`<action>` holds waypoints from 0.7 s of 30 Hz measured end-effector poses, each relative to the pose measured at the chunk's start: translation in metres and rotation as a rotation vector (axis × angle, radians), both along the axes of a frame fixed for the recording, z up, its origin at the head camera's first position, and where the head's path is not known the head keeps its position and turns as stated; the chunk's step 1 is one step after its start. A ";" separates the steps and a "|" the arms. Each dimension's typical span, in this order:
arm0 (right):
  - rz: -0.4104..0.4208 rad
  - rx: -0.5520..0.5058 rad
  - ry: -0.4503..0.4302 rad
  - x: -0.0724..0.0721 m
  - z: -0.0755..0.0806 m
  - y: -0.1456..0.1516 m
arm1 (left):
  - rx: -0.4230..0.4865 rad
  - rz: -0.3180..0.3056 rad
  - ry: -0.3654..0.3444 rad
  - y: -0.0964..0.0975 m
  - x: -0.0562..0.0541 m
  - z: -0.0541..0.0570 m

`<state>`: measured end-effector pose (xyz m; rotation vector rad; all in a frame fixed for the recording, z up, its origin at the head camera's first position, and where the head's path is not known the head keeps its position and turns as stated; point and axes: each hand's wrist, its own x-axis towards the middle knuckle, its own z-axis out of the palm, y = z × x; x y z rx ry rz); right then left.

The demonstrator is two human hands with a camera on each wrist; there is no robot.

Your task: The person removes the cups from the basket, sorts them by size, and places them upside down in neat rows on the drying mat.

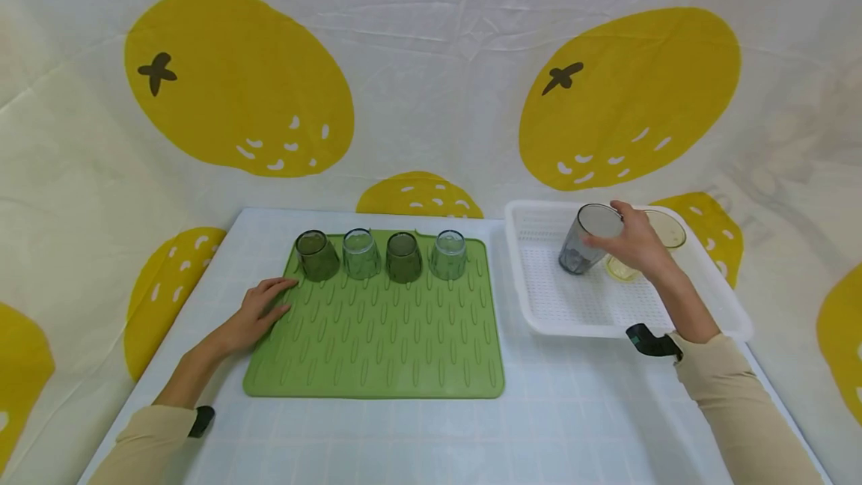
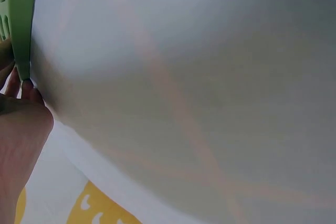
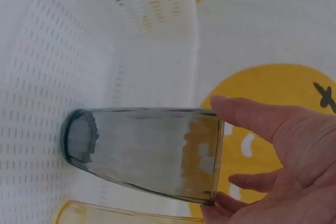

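Note:
My right hand [image 1: 633, 238] grips a tall blue-grey drinking glass [image 3: 142, 150] by its rim, thumb on one side and fingers on the other. The glass is upright with a slight tilt inside the white perforated basket [image 1: 532, 298]. Close beside it in the basket is a pale yellow glass [image 1: 667, 229], partly hidden behind my hand. My left hand [image 1: 252, 316] rests at the left edge of the green drying mat [image 1: 377, 335], its fingers extended and fingertips on the mat's border.
Along the mat's back edge stand upside-down glasses in a row: a dark green one [image 1: 316, 257], a clear greenish one [image 1: 361, 254], another dark one [image 1: 404, 258] and another clear one [image 1: 448, 255]. A pale cloth [image 1: 431, 440] covers the table, with a patterned curtain [image 1: 438, 96] behind.

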<state>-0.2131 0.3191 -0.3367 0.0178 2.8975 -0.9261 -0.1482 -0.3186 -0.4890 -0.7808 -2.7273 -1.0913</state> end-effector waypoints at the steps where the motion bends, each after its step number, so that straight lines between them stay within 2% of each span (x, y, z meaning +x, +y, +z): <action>1: 0.007 0.003 -0.011 0.000 0.000 0.000 | -0.001 0.002 -0.002 0.000 0.000 0.000; 7: 0.053 -0.025 -0.105 -0.005 0.000 0.002 | 0.003 0.008 -0.018 -0.001 0.000 0.000; 12: 0.079 -0.101 -0.190 -0.013 -0.004 0.002 | 0.000 0.009 -0.021 -0.002 0.000 0.000; 21: 0.042 -0.286 -0.288 -0.021 -0.018 0.005 | -0.001 0.007 -0.012 0.000 0.001 0.001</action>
